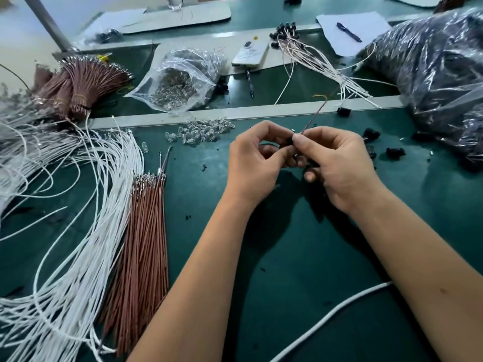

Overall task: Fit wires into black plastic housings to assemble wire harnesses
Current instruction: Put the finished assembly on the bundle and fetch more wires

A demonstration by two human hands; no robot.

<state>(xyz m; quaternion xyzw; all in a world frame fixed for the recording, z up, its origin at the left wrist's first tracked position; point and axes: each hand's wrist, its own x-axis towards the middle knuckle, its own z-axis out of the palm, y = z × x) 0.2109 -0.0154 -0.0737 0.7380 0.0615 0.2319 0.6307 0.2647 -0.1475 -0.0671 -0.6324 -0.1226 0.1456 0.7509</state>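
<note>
Here your green work mat [300, 257] carries a fan of white wires [86, 205] beside a brown wire bundle [142, 231] on your left. Your left hand [254, 165] curls around a black plastic housing [288, 142] above the mat, while your right hand [339, 165] pinches a thin brown wire [313, 117] at it.
</note>
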